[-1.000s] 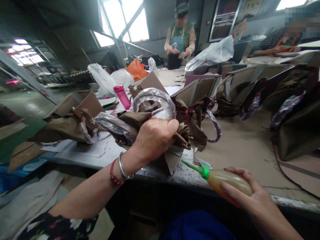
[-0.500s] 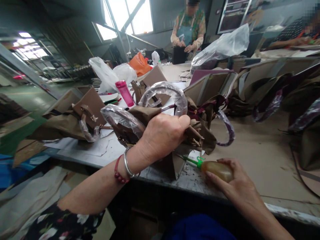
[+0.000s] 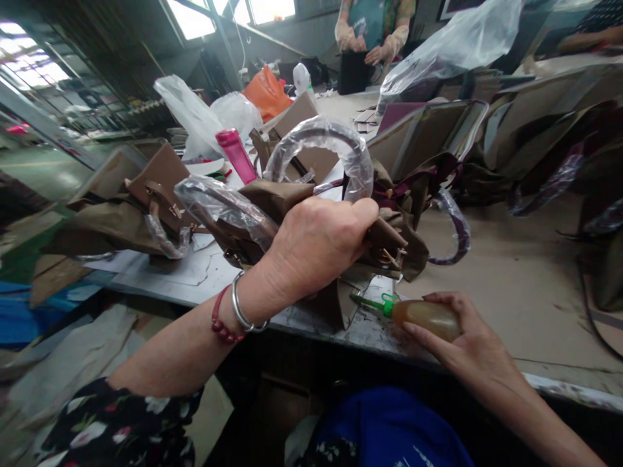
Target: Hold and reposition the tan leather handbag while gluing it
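My left hand (image 3: 321,240) is closed on the edge of a brown handbag (image 3: 282,193), whose two handles are wrapped in clear plastic. The fingertips are hidden behind the knuckles. My right hand (image 3: 462,327) grips a squeeze bottle (image 3: 428,319) of amber liquid, lying almost level just above the table's front edge. Its green nozzle (image 3: 374,302) points left at the lower panel of the bag (image 3: 321,303); whether the tip touches it, I cannot tell.
Another brown bag (image 3: 160,188) lies at the left. Purple-trimmed bags (image 3: 428,143) stand on the right. Behind are a pink bottle (image 3: 236,155), plastic bags (image 3: 187,117) and an orange bag (image 3: 267,94). A co-worker (image 3: 372,32) handles a black item (image 3: 353,72) across the table.
The view has tilted down a little, so most things sit higher in the picture. Both hands keep their holds, and the bottle stays beside the bag with little movement.
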### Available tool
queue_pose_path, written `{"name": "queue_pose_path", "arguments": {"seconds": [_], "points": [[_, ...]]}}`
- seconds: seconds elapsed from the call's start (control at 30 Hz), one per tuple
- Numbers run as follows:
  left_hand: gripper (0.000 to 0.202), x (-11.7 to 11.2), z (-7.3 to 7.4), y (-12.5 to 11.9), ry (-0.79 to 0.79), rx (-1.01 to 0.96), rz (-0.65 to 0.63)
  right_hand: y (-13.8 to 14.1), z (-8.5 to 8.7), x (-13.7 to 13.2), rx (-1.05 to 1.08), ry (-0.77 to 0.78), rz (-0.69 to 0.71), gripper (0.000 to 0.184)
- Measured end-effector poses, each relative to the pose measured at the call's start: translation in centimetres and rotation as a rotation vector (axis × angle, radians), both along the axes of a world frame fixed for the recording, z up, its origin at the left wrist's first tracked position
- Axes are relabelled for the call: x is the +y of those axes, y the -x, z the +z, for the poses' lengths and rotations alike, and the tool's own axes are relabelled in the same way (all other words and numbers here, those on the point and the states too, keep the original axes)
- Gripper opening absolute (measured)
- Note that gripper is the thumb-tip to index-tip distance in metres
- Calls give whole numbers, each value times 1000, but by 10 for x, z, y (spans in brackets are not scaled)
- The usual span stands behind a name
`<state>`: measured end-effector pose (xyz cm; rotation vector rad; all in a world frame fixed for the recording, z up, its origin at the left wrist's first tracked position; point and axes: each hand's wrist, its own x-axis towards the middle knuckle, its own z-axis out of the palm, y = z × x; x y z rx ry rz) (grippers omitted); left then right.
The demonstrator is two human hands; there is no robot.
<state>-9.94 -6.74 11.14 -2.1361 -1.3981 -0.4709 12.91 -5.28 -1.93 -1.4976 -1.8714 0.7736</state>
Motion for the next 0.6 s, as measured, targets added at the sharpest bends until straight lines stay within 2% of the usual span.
{"name": "queue_pose_path", "arguments": {"seconds": [0.2, 0.4, 0.6], "points": [[23, -6, -1, 1, 26, -17, 0, -2, -2, 1, -32, -150, 2, 57], [22, -15, 0, 1, 21, -26, -2, -5, -4, -7, -29, -28, 98, 53], [24, -26, 0, 1, 38, -40, -11, -7, -6, 4, -78, -244, 85, 57]]}}
